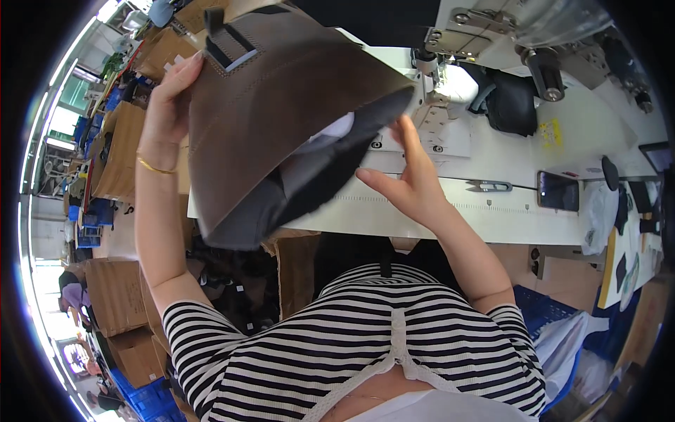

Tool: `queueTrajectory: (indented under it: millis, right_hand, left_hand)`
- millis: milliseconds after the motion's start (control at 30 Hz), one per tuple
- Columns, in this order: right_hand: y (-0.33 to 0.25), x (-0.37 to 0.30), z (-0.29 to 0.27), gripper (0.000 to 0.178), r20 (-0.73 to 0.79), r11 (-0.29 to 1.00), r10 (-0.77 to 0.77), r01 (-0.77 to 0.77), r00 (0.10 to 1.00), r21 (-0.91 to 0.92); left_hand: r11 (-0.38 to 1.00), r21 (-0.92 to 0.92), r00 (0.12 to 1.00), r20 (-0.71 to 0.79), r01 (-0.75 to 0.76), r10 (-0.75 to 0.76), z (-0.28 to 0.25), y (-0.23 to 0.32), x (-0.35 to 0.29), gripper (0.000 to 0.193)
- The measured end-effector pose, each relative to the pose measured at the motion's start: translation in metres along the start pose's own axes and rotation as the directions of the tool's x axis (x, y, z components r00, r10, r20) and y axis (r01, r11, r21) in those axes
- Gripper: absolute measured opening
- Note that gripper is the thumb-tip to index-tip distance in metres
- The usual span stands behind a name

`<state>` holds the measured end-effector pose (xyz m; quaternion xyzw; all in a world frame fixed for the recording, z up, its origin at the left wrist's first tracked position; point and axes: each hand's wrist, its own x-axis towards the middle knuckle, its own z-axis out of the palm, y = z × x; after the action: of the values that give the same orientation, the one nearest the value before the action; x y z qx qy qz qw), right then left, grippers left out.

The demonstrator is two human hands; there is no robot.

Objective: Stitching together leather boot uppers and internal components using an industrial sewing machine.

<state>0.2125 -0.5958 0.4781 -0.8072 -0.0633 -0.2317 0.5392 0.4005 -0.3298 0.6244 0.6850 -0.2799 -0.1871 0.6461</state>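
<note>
A brown leather sewn piece (281, 91), open at its lower side with a dark lining (330, 172), hangs tilted above the table. Near its upper left edge is a black strap loop (228, 46). My left hand (172, 105) grips that edge close to the loop, some fingers hidden behind the leather. Something white (337, 126) shows inside the opening. At the right corner of the piece, my right hand (418, 179) has its thumb and fingers spread. Whether its fingertips touch the piece, I cannot tell.
A sewing machine (439, 91) stands behind the piece on the white table (351, 214). Thread snips (489, 186) and a phone (557, 190) lie at right, with black folded material (512, 105) beyond. Cardboard boxes (116, 295) stand at left; a blue crate (538, 309) sits lower right.
</note>
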Motion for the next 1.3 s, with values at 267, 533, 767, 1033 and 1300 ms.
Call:
queueTrajectory:
  millis: [267, 533, 767, 1033, 1300]
  right_hand:
    - [0.002, 0.007, 0.006, 0.015, -0.044, 0.753, 0.29, -0.2, 0.956, 0.627]
    - [0.003, 0.019, 0.014, 0.014, -0.107, 0.756, 0.286, -0.155, 0.952, 0.636]
    - [0.013, 0.021, 0.007, 0.018, -0.078, 0.755, 0.251, -0.145, 0.965, 0.639]
    - [-0.024, -0.027, -0.02, 0.016, 0.18, 0.624, 0.382, -0.397, 0.906, 0.673]
    - [-0.031, -0.02, -0.032, 0.016, 0.089, 0.627, 0.359, -0.311, 0.929, 0.714]
  left_hand:
    - [0.944, 0.306, 0.918, -0.396, 0.125, 0.007, 0.005, -0.109, -0.01, 0.05]
    - [0.835, -0.531, 0.988, 0.131, 0.141, -0.084, 0.05, -0.185, -0.141, 0.064]
    - [0.832, -0.549, 0.991, -0.048, 0.078, -0.124, 0.131, -0.125, -0.115, 0.034]
    - [0.909, -0.414, 0.996, -0.09, -0.039, 0.002, 0.146, -0.103, -0.078, 0.028]
    - [0.868, -0.496, 0.998, -0.039, 0.015, -0.039, 0.15, -0.088, -0.052, 0.03]
